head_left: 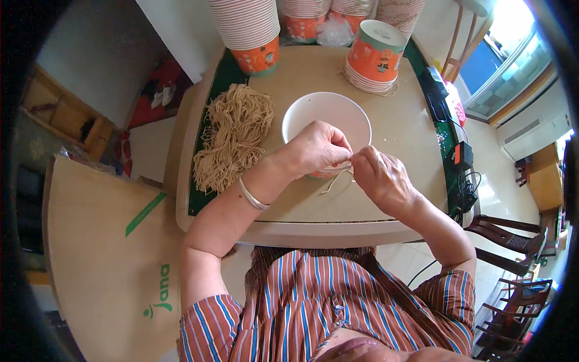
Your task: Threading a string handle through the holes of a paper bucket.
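Note:
A white-lined paper bucket (319, 111) stands upright on the table, its orange outside just showing below my hands. At its near rim, my left hand (319, 146) and my right hand (380, 176) meet with fingers pinched. Between the fingertips runs a thin beige cord (335, 180), its loose ends hanging down the bucket's near side. The exact grip on the cord is partly hidden by the fingers. Left of the bucket lies a big loose bundle of beige cords (235, 136).
Behind, a tall stack of paper buckets (256, 57) stands left, and an upside-down orange stack (375, 57) stands right. More stacks and a clear plastic bag (336, 30) line the back. Black cables and a power adapter (463, 155) lie along the right edge. A large cardboard sheet (108, 241) leans at left.

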`<state>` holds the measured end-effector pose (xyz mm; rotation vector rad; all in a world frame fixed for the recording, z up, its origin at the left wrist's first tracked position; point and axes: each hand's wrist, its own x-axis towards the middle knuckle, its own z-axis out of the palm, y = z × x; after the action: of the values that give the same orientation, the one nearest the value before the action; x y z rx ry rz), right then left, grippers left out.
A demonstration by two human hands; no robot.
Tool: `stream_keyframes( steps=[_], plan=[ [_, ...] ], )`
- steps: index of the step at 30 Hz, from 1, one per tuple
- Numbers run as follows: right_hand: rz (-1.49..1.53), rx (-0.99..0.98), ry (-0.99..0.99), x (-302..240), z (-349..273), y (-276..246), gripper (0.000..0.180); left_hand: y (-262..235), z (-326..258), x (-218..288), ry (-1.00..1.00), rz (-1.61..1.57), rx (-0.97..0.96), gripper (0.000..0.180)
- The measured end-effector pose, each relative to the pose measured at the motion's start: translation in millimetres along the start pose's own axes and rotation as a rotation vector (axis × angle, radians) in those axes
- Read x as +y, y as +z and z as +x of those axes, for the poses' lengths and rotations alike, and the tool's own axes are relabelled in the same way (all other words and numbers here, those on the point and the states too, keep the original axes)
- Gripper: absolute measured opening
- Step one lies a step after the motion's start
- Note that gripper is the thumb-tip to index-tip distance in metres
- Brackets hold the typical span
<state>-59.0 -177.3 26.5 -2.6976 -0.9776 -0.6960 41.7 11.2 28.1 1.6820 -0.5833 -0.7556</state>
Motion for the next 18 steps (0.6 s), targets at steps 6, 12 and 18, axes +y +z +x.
stream_keyframes(
  steps=[6, 12, 18],
  plan=[
    [0.218, 0.083, 0.184, 2.3, 1.2, 3.2, 0.020, 2.3, -1.3, 1.4, -0.021, 0.013, 0.008, 0.009],
    [0.441, 0.086, 0.383, 4.3, 1.5, 2.0, 0.014, 5.1, 2.1, -9.5, 0.057, 0.042, 0.022, 0.012],
    [0.955, -0.212, 0.873, 11.6, 15.5, -17.2, 0.003, 5.6, -3.1, -4.1, 0.035, 0.089, 0.006, 0.013]
  ],
)
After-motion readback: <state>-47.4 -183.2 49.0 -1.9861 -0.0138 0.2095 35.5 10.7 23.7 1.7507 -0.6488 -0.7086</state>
